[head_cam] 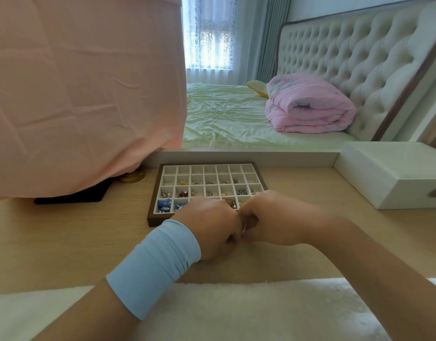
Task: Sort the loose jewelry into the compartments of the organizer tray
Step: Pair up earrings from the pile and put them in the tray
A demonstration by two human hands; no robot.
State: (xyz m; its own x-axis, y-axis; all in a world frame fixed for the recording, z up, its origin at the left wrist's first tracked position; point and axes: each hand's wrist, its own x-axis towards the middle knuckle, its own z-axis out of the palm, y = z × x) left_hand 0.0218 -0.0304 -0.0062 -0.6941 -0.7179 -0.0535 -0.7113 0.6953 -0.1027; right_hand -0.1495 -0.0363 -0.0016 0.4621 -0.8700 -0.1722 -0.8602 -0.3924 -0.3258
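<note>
working close over near edge of organizer tray (155, 190) on surface (64, 230): your left grip (212, 225) and right grip (273, 217) curl knuckle to knuckle, likely steadying one small piece; cannot tell what they pinch. jewelry (183, 193) fills middle and near compartments.

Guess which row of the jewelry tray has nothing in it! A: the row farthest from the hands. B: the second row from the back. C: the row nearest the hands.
A: the far row of the organizer tray shows only bare white cells; the other rows hold jewelry.
</note>
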